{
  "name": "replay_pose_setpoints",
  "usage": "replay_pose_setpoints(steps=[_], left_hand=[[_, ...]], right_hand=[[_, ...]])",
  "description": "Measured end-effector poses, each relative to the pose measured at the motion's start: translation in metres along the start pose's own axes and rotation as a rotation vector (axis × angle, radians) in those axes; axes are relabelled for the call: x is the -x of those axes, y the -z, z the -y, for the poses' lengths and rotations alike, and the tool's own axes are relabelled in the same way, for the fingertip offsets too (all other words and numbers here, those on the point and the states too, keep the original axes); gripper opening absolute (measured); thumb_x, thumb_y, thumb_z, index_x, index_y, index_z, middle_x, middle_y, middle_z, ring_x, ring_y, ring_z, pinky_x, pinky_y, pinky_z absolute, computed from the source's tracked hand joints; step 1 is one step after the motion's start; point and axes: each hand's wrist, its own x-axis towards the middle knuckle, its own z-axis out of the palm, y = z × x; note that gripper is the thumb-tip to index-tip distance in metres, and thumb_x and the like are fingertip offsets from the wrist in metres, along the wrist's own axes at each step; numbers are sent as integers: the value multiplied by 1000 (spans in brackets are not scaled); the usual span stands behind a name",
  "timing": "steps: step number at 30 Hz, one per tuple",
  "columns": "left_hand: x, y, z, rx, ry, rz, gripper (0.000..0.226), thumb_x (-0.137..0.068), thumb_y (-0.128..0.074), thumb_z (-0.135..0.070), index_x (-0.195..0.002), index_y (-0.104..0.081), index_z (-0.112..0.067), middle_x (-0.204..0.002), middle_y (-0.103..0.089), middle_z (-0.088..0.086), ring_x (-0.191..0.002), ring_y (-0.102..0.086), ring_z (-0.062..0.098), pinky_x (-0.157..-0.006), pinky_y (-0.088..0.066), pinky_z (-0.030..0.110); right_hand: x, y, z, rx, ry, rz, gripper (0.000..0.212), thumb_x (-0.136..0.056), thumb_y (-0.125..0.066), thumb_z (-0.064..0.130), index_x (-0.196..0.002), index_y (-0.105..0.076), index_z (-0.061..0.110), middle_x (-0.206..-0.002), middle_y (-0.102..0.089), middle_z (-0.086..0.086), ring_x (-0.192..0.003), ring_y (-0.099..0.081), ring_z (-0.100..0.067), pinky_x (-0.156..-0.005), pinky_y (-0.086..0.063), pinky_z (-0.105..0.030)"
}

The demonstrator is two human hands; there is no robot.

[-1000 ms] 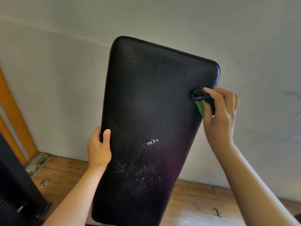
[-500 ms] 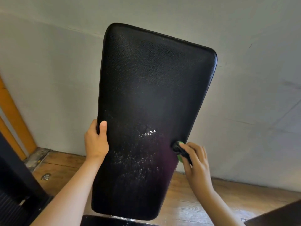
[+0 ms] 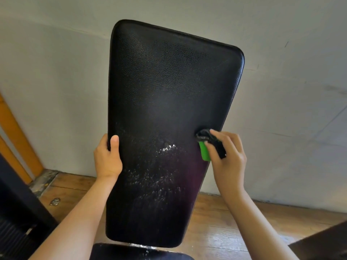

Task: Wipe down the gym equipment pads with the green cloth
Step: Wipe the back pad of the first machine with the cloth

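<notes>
A tall black padded backrest point(image 3: 169, 94) stands tilted in the middle of the view, with wet streaks shining on its lower half. My left hand point(image 3: 108, 158) grips its left edge, thumb on the front face. My right hand point(image 3: 228, 158) is closed on the bunched cloth point(image 3: 204, 152), which shows green below and dark above, and presses it against the pad's right edge at mid height. Below the backrest, the top of a second black pad point(image 3: 135, 252) shows at the bottom edge.
A pale wall point(image 3: 56, 91) stands close behind the pad. Wooden floorboards point(image 3: 225, 231) run beneath. An orange door frame point(image 3: 15, 132) and a dark piece of equipment point(image 3: 16, 212) are at the left; another dark object point(image 3: 326, 241) sits at the bottom right.
My right hand with the cloth went down the pad's right edge from near the top to low down, then came back up to mid height. My left hand kept its grip.
</notes>
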Motion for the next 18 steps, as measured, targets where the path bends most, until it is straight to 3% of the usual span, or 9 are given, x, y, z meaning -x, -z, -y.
replay_pose_setpoints(steps=[4,8,12,15,18], left_hand=[[-1,1,0,27,-26,-10,61,-86,-26,-68,-93,-54,-14,-89,-57,21,-80,-52,24,-70,-42,30],[1,1,-1,22,-23,-4,62,-92,-30,-61,-94,-56,-5,-88,-57,23,-79,-54,29,-71,-45,39],[1,1,-3,2,-15,-4,50,-97,-31,-49,-88,-53,-6,-77,-53,10,-68,-47,12,-64,-40,26],[1,2,-3,7,-32,-10,60,-95,-31,-57,-86,-53,-2,-77,-53,17,-67,-45,15,-62,-38,28],[1,2,-3,31,-43,-13,68,-86,-27,-67,-82,-51,-3,-70,-48,12,-63,-42,15,-59,-36,29]], right_hand=[[-29,-15,25,-55,16,-104,29,-83,-70,9,-112,-66,4,-104,-54,-3,-96,-54,-12,-86,-44,-17],[-17,-33,26,54,73,-70,33,-81,-73,10,-112,-65,2,-96,-55,-7,-90,-52,-17,-81,-40,-12],[22,-45,15,132,143,75,33,-80,-74,15,-110,-66,5,-94,-55,-5,-86,-50,-15,-77,-38,-10],[60,-56,10,197,207,266,37,-76,-78,14,-111,-65,8,-95,-56,-3,-87,-51,-15,-68,-49,-19],[82,-63,9,269,293,406,45,-70,-83,14,-112,-66,10,-96,-57,-1,-87,-52,-15,-58,-55,-26]])
